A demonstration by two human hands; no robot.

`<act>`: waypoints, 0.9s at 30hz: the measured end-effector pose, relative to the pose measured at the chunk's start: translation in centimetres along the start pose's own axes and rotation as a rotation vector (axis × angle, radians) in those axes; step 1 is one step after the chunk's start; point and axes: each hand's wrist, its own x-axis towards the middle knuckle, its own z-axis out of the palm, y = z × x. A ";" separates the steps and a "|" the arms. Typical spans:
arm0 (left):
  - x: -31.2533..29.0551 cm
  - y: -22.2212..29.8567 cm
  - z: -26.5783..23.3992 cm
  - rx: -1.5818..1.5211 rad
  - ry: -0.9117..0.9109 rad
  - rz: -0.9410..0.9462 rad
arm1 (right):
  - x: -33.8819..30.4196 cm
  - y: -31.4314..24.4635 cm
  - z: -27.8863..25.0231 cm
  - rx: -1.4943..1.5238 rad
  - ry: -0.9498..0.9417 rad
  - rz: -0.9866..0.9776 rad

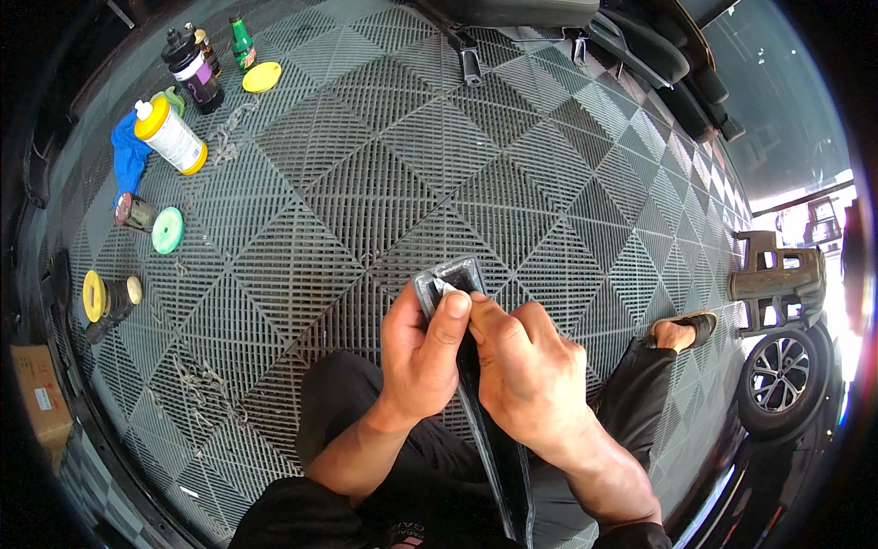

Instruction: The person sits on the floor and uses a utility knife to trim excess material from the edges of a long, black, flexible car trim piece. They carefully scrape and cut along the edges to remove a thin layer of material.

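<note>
Black, the trim strip (498, 467) slants toward my view's lower edge, its far end clamped by the left hand (413, 352) and pinched by the right hand (533, 375). I judge a sharp tug could tear the white tab (441, 285) or twist the strip loose.

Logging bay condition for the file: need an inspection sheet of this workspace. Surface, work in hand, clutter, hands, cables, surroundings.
Surface: grey slatted floor tiles, with pale scraps at left.
Work in hand: long dark strip, running from hands toward lap.
Clutter: yellow-and-white bottle, black bottle, green bottle, blue cloth, green disc, all left.
Hands: left hand holds the strip's far end; right hand closed on it alongside, exact grip partly hidden.
Cables: nothing seen.
Surroundings: dark seat ahead; brown stool and wheel right; cardboard box left.
</note>
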 end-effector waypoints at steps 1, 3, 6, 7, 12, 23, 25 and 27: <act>0.0 0.0 0.0 0.001 -0.001 0.006 | 0.0 0.0 0.0 0.000 0.004 0.000; 0.0 -0.1 -0.1 -0.001 -0.002 0.008 | 0.0 -0.1 0.1 0.001 0.008 0.003; 0.0 -0.1 0.0 -0.013 0.002 -0.007 | -0.1 0.0 0.2 0.007 0.017 0.007; 0.0 -0.1 0.0 -0.018 0.004 -0.014 | -0.2 0.0 0.3 0.010 0.026 0.008; -0.1 0.0 -0.5 -0.049 -0.053 -0.085 | 0.5 -0.4 -0.8 0.016 -0.009 0.024; -0.6 -0.3 -0.7 -0.049 -0.182 -0.014 | 1.8 -1.4 -3.8 -0.097 -0.065 -0.067; -0.5 -0.2 -0.4 -0.075 -0.167 -0.031 | 1.9 -1.4 -3.9 -0.112 -0.073 -0.072; -0.5 0.2 -0.2 -0.018 -0.154 0.013 | 1.9 -1.4 -3.9 -0.124 -0.077 -0.077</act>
